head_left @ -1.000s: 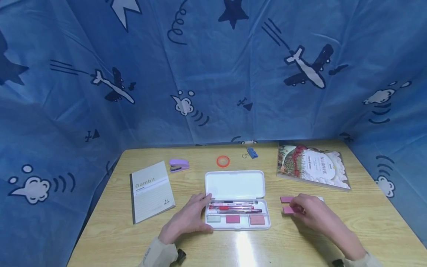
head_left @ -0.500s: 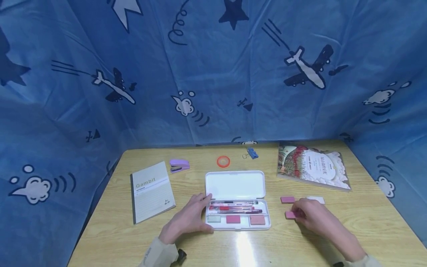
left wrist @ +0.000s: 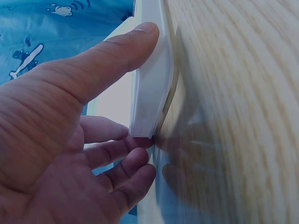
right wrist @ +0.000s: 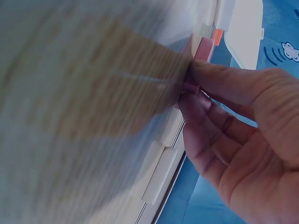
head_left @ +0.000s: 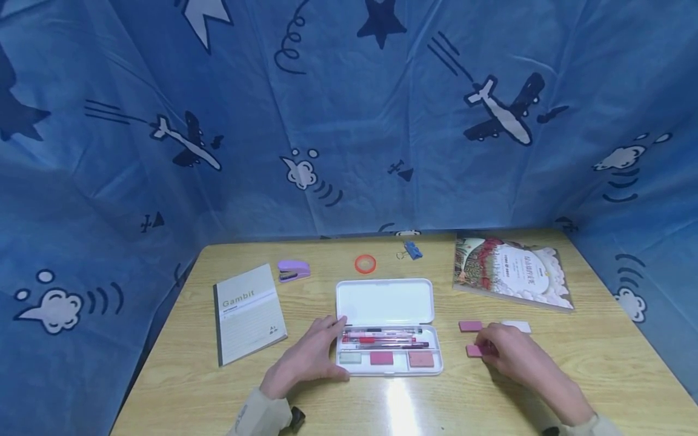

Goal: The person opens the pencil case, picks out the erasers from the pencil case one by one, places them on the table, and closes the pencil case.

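An open white pencil case (head_left: 384, 301) lies at the table's middle with several pens (head_left: 382, 338) and pink and green erasers in its tray. My left hand (head_left: 334, 348) holds the case's left end; in the left wrist view the thumb (left wrist: 117, 51) lies along the case's edge (left wrist: 152, 93) and the fingers curl at its corner. My right hand (head_left: 487, 350) pinches a pink eraser (head_left: 473, 350) on the table to the right of the case; the right wrist view shows thumb and fingers closed on this pink eraser (right wrist: 204, 49). A second pink eraser (head_left: 470, 326) and a white eraser (head_left: 517, 326) lie just behind.
A grey notebook (head_left: 248, 312) and a purple stapler (head_left: 293, 270) are at the left. An orange tape ring (head_left: 365, 263) and a blue binder clip (head_left: 411, 250) lie behind the case. A picture book (head_left: 509, 271) is at the back right. Blue cloth surrounds the wooden table (head_left: 180, 375).
Over the second, my right hand drew the pink eraser a little toward me, away from the other pink one. It has held still for the last half second. The left hand stayed put.
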Demonstrator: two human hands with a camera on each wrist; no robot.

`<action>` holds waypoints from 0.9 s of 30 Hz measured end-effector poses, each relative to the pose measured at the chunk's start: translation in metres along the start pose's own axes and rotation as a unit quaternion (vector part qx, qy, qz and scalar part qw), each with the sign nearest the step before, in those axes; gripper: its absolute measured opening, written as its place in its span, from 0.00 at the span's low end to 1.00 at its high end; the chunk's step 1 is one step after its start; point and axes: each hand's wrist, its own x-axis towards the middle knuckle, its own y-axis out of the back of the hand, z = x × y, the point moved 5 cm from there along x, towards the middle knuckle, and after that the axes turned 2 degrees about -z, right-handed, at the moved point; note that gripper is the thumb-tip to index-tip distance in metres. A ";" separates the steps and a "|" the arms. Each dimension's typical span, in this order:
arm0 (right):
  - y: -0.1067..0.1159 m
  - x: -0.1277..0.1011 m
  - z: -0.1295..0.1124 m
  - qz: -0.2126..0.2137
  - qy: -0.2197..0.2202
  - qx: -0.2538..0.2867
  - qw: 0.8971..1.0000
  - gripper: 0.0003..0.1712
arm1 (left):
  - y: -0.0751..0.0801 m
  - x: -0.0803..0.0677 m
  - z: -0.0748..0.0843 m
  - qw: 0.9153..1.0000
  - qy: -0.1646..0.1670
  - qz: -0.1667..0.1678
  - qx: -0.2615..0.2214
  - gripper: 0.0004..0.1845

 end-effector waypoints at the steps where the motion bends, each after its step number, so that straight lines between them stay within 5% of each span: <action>1: 0.000 0.000 0.000 -0.002 -0.002 -0.003 1.000 0.14 | 0.000 0.000 0.000 1.000 -0.001 0.002 0.000 0.61; 6: 0.004 0.003 -0.004 -0.013 -0.028 -0.029 0.999 0.10 | 0.000 0.000 0.001 1.000 -0.009 0.010 0.004 0.61; 10: 0.014 0.011 -0.020 0.017 0.002 -0.031 0.999 0.12 | 0.001 -0.001 0.001 1.000 -0.009 0.011 0.004 0.61; 15: 0.015 0.031 -0.061 0.046 0.054 -0.016 0.997 0.14 | 0.002 -0.001 0.000 1.000 -0.004 0.009 -0.001 0.61; 27: -0.026 0.070 -0.163 -0.001 0.149 0.031 0.988 0.16 | 0.003 -0.003 0.003 1.000 -0.020 0.018 0.002 0.61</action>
